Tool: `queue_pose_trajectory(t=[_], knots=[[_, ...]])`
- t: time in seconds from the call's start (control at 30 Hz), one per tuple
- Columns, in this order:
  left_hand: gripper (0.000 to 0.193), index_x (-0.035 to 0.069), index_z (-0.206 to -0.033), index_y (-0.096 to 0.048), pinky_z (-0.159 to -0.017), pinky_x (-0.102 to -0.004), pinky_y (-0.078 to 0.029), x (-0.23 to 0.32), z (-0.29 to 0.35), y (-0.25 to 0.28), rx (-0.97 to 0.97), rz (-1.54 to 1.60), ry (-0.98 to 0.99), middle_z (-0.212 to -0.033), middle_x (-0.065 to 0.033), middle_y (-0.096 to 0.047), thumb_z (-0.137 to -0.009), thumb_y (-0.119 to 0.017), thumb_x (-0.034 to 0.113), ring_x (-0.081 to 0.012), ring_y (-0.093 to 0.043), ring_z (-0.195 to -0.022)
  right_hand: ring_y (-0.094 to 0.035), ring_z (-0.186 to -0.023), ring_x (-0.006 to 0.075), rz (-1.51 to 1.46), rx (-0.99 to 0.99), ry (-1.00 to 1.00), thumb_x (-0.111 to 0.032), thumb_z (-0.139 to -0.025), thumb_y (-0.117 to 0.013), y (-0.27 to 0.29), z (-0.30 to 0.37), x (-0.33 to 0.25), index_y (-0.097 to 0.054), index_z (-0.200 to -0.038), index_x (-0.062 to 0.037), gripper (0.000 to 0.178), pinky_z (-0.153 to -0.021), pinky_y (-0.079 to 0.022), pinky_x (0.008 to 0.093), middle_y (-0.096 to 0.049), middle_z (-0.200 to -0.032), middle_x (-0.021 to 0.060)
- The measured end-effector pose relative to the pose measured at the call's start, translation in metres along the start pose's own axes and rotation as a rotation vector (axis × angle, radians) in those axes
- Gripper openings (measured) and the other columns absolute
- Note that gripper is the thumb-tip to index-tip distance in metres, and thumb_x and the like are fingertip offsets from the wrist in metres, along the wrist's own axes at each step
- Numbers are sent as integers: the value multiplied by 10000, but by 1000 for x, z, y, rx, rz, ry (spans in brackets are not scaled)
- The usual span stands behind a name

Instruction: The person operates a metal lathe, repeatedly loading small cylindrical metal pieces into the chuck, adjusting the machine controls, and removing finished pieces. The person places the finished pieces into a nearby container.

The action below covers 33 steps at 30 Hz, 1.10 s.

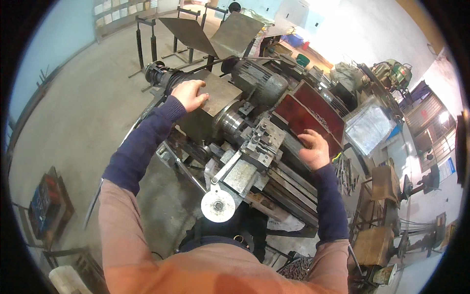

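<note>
A metal lathe stands in front of me, with its chuck (230,119) at the centre and the tool post (264,142) to the right of it. My left hand (189,95) is at the flat top of the headstock (215,88), thumb and fingers apart, nothing in it; whether it touches the metal I cannot tell. Over the lathe bed (293,188), right of the tool post, my right hand (314,149) is loosely bent with its fingers apart and holds nothing visible. A round white handwheel (218,205) faces me below the carriage.
Behind the chuck sits a ribbed electric motor (259,81). A red-lined tray (311,115) lies beyond my right hand, with several loose tools (345,174) nearer. Bent sheet metal (237,34) rises at the back. A dark box (46,203) stands on the left.
</note>
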State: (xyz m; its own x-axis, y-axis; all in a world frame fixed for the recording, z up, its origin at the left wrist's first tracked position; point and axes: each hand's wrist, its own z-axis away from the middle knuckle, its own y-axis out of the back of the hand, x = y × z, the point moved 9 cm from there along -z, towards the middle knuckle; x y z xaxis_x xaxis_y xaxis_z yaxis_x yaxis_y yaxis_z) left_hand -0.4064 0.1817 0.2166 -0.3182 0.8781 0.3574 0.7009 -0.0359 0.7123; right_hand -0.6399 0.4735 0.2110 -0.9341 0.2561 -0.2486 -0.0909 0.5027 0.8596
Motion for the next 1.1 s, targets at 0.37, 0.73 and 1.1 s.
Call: queue_pose_trajectory(t=[0.37,0.73,1.1], knots=[[145,53,-851,-556,-621,-432,-479,58,18,-6,-131,-141,-239,-814,-147,-613,-774,-570,174,-327,-605,-724,-592,-868,297,-372,-30,144,-65,-550,-602,14,38,-42,-639,-903,-27,356,-779,-469,329,-612,-943,143],[236,53,-797,-526,-528,-403,-440,180,111,-56,-396,216,-700,-721,-98,-496,-583,-620,86,-293,-557,-620,-606,-796,220,-730,-485,56,-62,-548,-539,-69,52,-145,-649,-934,-38,403,-743,-456,291,-625,-844,103],[231,41,-786,-532,-551,-407,-444,167,120,-47,-387,326,-683,-715,-105,-505,-569,-610,60,-302,-558,-657,-625,-730,183,-790,-528,7,-68,-574,-541,-85,39,-146,-674,-828,-25,290,-678,-480,279,-647,-769,121]])
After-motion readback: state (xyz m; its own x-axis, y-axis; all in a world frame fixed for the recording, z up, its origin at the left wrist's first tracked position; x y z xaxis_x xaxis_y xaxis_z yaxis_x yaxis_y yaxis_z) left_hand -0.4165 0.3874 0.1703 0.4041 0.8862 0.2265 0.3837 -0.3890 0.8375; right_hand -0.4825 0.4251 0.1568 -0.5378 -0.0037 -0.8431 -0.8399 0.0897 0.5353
